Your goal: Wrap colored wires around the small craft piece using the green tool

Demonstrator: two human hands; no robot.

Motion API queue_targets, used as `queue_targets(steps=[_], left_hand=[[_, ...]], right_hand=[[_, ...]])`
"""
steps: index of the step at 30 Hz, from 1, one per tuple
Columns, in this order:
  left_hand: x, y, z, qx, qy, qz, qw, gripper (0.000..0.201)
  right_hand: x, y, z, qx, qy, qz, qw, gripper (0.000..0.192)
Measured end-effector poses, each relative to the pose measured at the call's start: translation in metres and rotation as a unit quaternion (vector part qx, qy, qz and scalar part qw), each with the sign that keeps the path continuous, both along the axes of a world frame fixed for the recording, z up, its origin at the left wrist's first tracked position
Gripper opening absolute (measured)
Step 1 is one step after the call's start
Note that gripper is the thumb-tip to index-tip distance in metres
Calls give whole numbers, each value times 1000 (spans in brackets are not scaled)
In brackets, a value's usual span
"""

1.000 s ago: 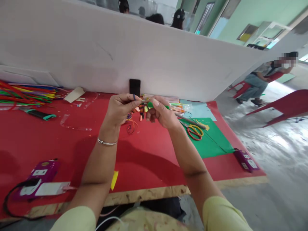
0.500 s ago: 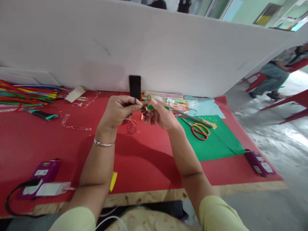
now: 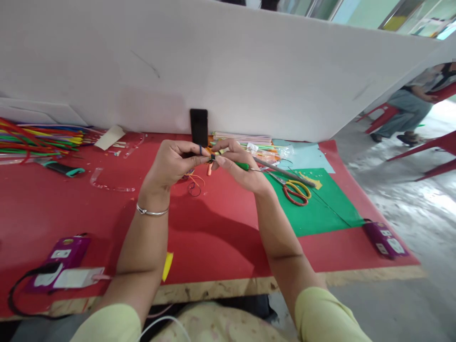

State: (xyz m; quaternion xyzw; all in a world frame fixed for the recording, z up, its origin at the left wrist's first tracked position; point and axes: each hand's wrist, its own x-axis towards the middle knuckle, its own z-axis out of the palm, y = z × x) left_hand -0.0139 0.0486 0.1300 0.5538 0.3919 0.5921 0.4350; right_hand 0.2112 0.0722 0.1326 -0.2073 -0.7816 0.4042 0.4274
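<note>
Green-handled tool sits in the right hand, raised above the red table near its far middle, with the thin metal shaft pointing off to the right toward the scissors. The right hand's fingers are curled round the handle, thumb and forefinger pinched together at the front end. The left hand is closed to a pinch just beside it, its fingertips meeting the right hand's; between them is a small blue loop and a bit of orange-yellow material, which may be paper strip, though it is too small to tell. A silver bangle circles the left wrist.

Under the hands lie loose coils of thin strip on the red surface. The red-and-yellow scissors rest on a green sheet, with a grey rod beside them. A black phone leans upright against the white partition. Coloured strips in a long bundle lie far left, a black and teal cutter near them. A purple device with a black cord sits at the near left edge, and another purple device at the near right corner. Beyond the partition a seated person is visible on a red chair.
</note>
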Motion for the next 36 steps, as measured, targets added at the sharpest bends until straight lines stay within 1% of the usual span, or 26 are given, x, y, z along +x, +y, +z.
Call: queue_targets(steps=[3,5,6,8,11,13,15,18,20,22,25,26,28,30,34,36], left_hand=[[-1,-2,2,45,85,4,995,11],[-3,-2,1,44,83,6,996,11],[-5,-1,1,39,79,7,996,12],[-7,0,-1,30,78,10,996,14],[-8,2,-2,28,76,10,997,14],[-7,3,-3,36,67,8,997,14],[-6,4,-4,48,62,2,997,15],[-4,5,-5,61,69,-1,996,15],[-1,7,-7,67,51,7,996,14],[3,12,-10,74,4,16,997,22],[10,19,-13,71,-63,6,995,45],[12,20,-14,68,-73,-2,995,50],[14,20,-14,65,-77,-16,995,54],[13,18,-13,67,-62,-13,996,51],[8,13,-12,85,-13,43,995,36],[7,12,-13,85,-14,58,995,32]], right_hand=[[0,1,-4,-45,-5,27,999,53],[-1,1,-7,-72,-7,36,997,53],[-2,2,-8,-74,-7,36,997,53],[-3,3,-9,-48,-8,24,999,50],[-4,5,-10,23,-10,-11,1000,46],[-4,6,-10,44,-7,-18,999,47],[-3,8,-12,23,2,-4,1000,49],[-2,8,-14,-48,11,34,998,54],[-4,8,-16,-68,22,31,997,56],[-6,8,-17,-56,47,6,997,57],[-8,9,-18,-29,83,-28,996,59],[-8,10,-18,-23,89,-33,995,60],[-7,10,-17,-11,90,-40,995,58],[-5,10,-15,3,75,-44,996,57],[-3,12,-15,11,63,-36,997,55],[-4,14,-18,-2,78,-30,996,54]])
